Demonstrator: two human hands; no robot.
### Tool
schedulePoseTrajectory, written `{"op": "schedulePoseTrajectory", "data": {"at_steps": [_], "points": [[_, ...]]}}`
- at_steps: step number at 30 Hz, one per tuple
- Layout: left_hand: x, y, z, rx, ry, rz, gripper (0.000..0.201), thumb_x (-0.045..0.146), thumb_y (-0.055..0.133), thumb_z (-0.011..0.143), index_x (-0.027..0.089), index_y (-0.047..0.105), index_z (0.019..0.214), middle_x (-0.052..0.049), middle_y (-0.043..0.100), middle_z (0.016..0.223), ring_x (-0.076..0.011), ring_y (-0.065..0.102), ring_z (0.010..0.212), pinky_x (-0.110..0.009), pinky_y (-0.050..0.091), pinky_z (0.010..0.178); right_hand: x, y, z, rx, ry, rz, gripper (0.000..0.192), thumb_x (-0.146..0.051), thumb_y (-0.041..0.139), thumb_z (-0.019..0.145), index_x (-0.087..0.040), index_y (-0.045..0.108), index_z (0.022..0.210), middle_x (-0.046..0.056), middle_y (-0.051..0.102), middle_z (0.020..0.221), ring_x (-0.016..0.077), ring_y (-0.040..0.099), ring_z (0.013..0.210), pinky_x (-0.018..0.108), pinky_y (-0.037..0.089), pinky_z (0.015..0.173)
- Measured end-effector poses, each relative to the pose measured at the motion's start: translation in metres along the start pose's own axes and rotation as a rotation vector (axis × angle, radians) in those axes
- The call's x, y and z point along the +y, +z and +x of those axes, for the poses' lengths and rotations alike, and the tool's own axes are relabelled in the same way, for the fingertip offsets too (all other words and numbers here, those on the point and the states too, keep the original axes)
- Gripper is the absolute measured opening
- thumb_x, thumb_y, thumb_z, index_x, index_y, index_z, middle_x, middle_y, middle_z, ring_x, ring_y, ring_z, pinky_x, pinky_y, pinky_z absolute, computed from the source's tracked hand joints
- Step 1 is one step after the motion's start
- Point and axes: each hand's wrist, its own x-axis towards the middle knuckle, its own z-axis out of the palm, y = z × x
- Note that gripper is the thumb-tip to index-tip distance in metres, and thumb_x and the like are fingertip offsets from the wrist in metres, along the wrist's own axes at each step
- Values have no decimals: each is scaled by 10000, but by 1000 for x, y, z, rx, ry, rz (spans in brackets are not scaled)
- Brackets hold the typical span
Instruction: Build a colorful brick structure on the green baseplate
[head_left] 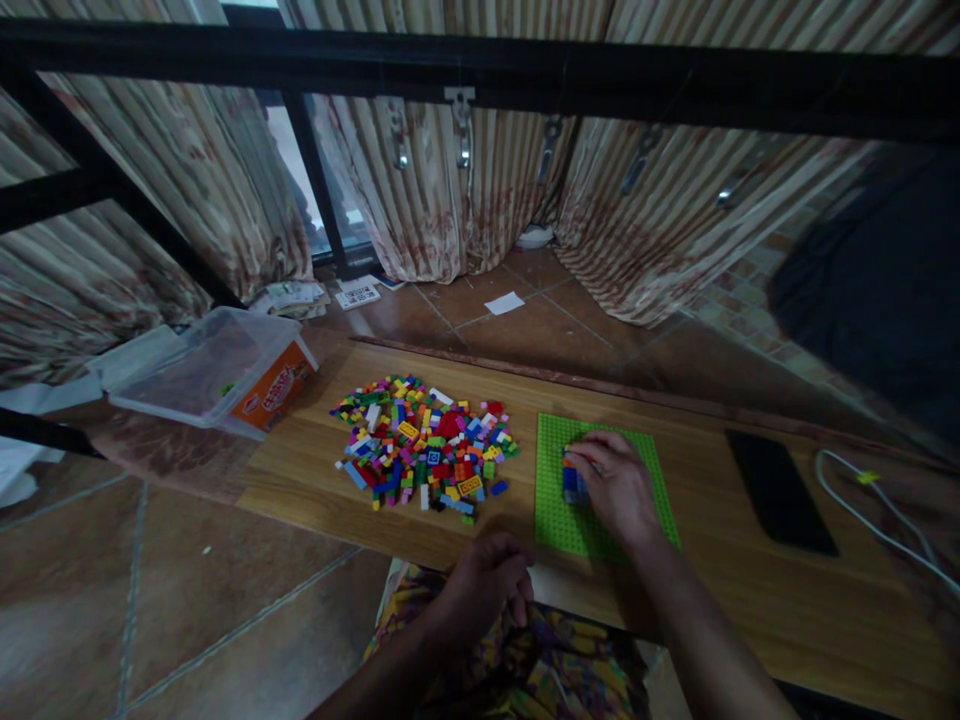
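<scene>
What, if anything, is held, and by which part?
The right hand has fingertips at the far end of the blue-and-orange plastic brick build on the green studded baseplate; whether they grip it is unclear. The curled left hand shows nothing held.

From my end, the right hand [621,488] hides part of the brick build [574,488]. I can't see into the curled left hand [489,582]. The white cable [818,466] runs off the right edge; lettering on the orange label [274,396] is too blurred to read.
</scene>
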Motion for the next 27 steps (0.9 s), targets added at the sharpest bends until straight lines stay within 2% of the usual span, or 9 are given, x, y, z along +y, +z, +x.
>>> {"op": "schedulePoseTrajectory", "data": {"at_steps": [6, 15, 21, 27], "points": [[4, 2, -3, 6, -1, -21, 150, 319, 518, 760, 176, 500, 801, 41, 575, 559, -69, 478, 352, -187, 267, 368, 7, 3, 0, -65, 19, -35, 257, -403, 540, 857, -249, 745, 835, 54, 611, 1019, 236, 565, 972, 396, 456, 893], [7, 1, -3, -11, -15, 3, 131, 298, 502, 756, 178, 491, 804, 37, 579, 573, -69, 473, 353, -195, 258, 373, 2, 1, 8, -85, 80, 7, 216, -370, 555, 829, -221, 707, 795, 51, 621, 980, 209, 590, 911, 366, 465, 857], [6, 1, -3, -17, -13, -12, 146, 306, 505, 746, 176, 501, 813, 38, 580, 574, -70, 480, 358, -199, 249, 375, 2, 0, 12, -104, 115, 44, 226, -357, 553, 814, -214, 708, 894, 51, 656, 954, 203, 605, 895, 368, 462, 862], [8, 2, -5, -22, -13, -10, 148, 324, 517, 749, 185, 482, 785, 40, 580, 579, -71, 482, 363, -204, 249, 384, 7, 0, 16, -145, 134, 18, 188, -336, 590, 784, -219, 726, 839, 50, 685, 939, 208, 625, 886, 376, 469, 860]]}}
